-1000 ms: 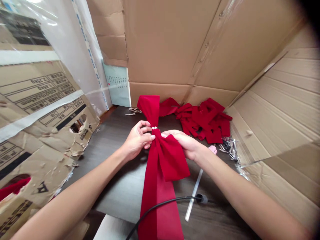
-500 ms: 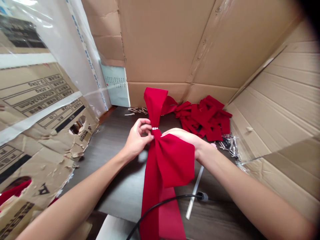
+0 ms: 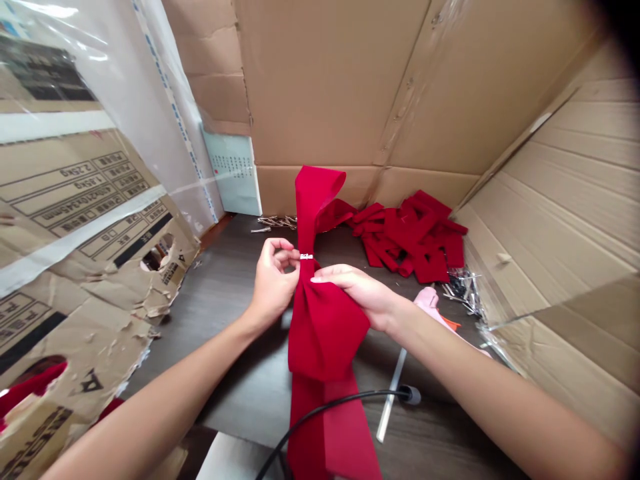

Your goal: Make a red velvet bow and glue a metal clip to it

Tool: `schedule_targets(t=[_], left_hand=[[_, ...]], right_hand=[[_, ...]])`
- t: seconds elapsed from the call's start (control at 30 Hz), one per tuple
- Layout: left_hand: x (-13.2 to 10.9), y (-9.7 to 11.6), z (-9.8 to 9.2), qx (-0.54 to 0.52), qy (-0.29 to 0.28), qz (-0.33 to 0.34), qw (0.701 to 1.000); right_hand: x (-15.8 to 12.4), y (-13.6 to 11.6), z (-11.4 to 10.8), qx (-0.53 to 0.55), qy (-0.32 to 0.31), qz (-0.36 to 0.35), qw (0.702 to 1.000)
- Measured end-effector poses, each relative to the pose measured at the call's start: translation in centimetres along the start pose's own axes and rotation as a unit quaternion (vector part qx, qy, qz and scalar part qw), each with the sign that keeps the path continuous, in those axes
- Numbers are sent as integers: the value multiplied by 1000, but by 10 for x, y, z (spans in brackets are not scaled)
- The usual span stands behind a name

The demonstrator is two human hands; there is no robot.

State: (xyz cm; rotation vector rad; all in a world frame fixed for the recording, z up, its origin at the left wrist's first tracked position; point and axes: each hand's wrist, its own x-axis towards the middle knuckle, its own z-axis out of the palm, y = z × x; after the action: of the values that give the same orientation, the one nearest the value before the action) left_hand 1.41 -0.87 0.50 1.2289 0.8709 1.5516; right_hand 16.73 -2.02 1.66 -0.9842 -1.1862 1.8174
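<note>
A large red fabric bow [image 3: 327,327] is in front of me, with one loop standing up and another hanging below its gathered middle. Around that middle sits a silvery clip or tie [image 3: 306,257]; its exact kind I cannot make out. My left hand [image 3: 277,273] pinches the bow's left edge just beside the silver piece. With thumb and fingers, my right hand [image 3: 350,283] grips the right side of the gather, just below it. Long red tails run down toward me, under a black cable [image 3: 330,405].
Red fabric pieces [image 3: 410,233] are heaped at the back right, with metal clips [image 3: 465,290] beside them. More clips [image 3: 277,222] lie at the back. A pale stick [image 3: 393,400], a pink item [image 3: 427,298] and cardboard walls [image 3: 320,87] surround the dark table [image 3: 225,373].
The bow's lower loop has swung left and downward, and its upper loop has tipped right. My right hand has shifted slightly, showing more of its fingers. Both hands keep hold.
</note>
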Motion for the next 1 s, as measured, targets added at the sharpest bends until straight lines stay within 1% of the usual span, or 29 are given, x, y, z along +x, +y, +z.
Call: schedule_targets(t=[0.03, 0.1, 0.2, 0.33, 0.4, 0.47, 0.57, 0.63, 0.7, 0.77, 0.83, 0.93, 1.0], left_hand=[[0, -1, -1, 2, 7, -2, 1000], [1, -3, -3, 17, 3, -12, 1000], [2, -3, -5, 33, -22, -45, 998], [2, 3, -6, -18, -44, -95, 994], [2, 5, -6, -17, -52, -99, 994], [2, 5, -6, 12, -54, -89, 994], [3, 5, -7, 36, -47, -75, 995], [3, 5, -7, 17, -51, -80, 995], [3, 6, -8, -8, -59, -90, 994], [3, 7, -7, -18, -70, -97, 993], [2, 8, -7, -10, -89, -98, 991], [1, 8, -6, 7, -120, -99, 988], [-1, 6, -5, 7, -137, -104, 985]], right_hand=[[0, 0, 0, 7, -4, 6, 1000], [-1, -2, -2, -11, -9, 0, 1000], [-1, -6, -5, -103, 5, -26, 994], [-2, -11, -5, -219, 35, -55, 974], [-3, -11, -3, -278, 47, -75, 956], [-2, -10, -3, -326, 49, -91, 940], [0, -10, -7, -355, 44, -124, 926], [3, -11, -12, -349, 64, -161, 921], [5, -13, -16, -333, 99, -191, 918], [7, -15, -19, -312, 117, -188, 924], [7, -15, -18, -275, 94, -155, 944], [6, -11, -13, -171, 46, -106, 978], [7, -7, -9, -78, 48, -104, 990]])
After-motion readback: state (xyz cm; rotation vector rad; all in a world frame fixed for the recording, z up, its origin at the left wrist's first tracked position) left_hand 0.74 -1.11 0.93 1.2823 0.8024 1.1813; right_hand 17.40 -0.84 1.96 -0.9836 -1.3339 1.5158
